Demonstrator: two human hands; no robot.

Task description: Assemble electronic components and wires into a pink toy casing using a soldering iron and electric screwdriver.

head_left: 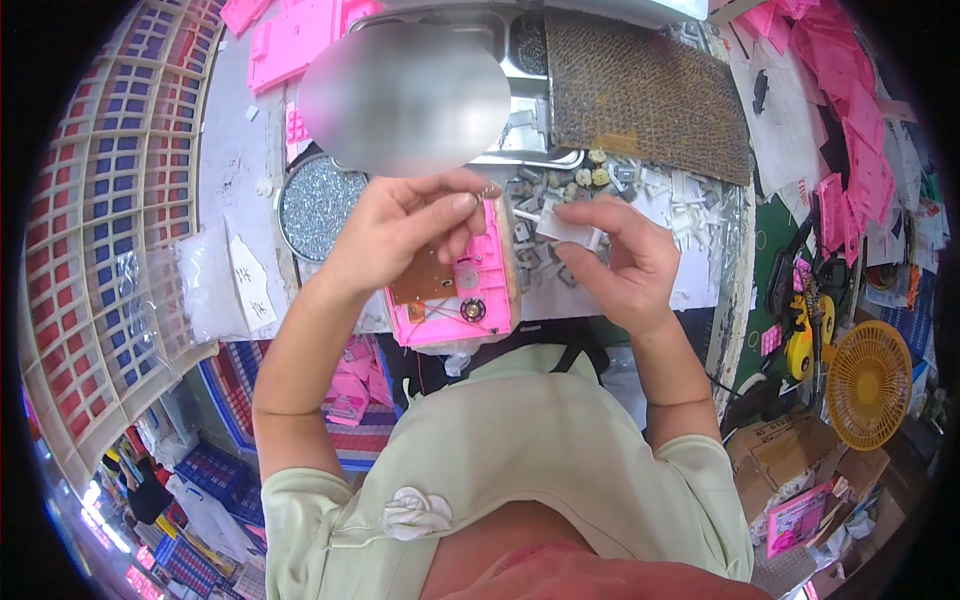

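My right hand point(632, 262) pinches a small white plastic part point(572, 224) between thumb and fingers; a thin stem sticks out of it to the left. My left hand point(405, 225) is closed above the pink plastic housing point(410, 330), thumb and forefinger together. Something tiny and shiny shows at its fingertips, too small to name. Inside the housing lie a brown circuit board point(420, 280), a round black speaker point(473, 310) and thin wires. The left hand covers the housing's upper part.
A round dish point(285, 222) of small metal pieces stands left of the housing. Loose white and grey parts point(690, 205) lie at the right, below brown corrugated cardboard point(645, 95). Metal trays point(570, 158) stand behind, partly blurred. A plastic crate point(125, 200) rises at far left.
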